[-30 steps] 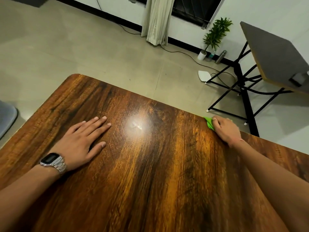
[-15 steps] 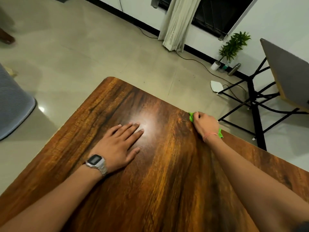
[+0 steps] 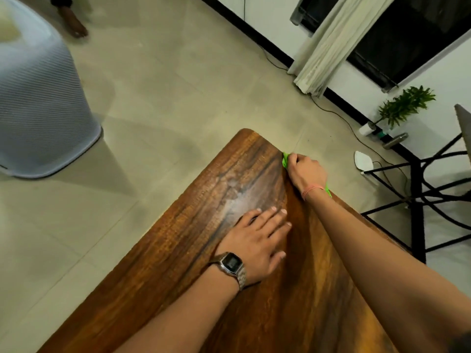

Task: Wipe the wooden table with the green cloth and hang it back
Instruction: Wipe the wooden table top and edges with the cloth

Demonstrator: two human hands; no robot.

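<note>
Your right hand (image 3: 307,174) sits at the far edge of the wooden bench (image 3: 178,250), close to its rounded far corner, with its fingers (image 3: 293,159) curled over the green cloth (image 3: 285,161). Only slivers of the cloth show: one at the fingertips and one beside your wrist, right on the bench's rim. Your left hand (image 3: 257,240) lies flat on the bench just behind the right, fingers straight and spread, grasping nothing; a metal watch (image 3: 232,263) is on that wrist. Your two forearms run close together over the near part of the bench.

Around you, a pale ribbed basket (image 3: 38,110) stands on the tiled floor (image 3: 165,98) well to the left of the bench, and a bare foot (image 3: 74,24) of another person shows beyond it at the top of the view. To the right, a black metal frame (image 3: 418,200) of a second table stands near the bench's far edge, with a small white object (image 3: 363,161) on the floor beside its feet. Along the wall are a potted plant (image 3: 400,105), a metal bottle (image 3: 395,140) lying down, a hanging curtain (image 3: 331,44), and a cable (image 3: 339,113) trailing across the floor.

Open floor lies beyond the bench's corner and along its left edge.
</note>
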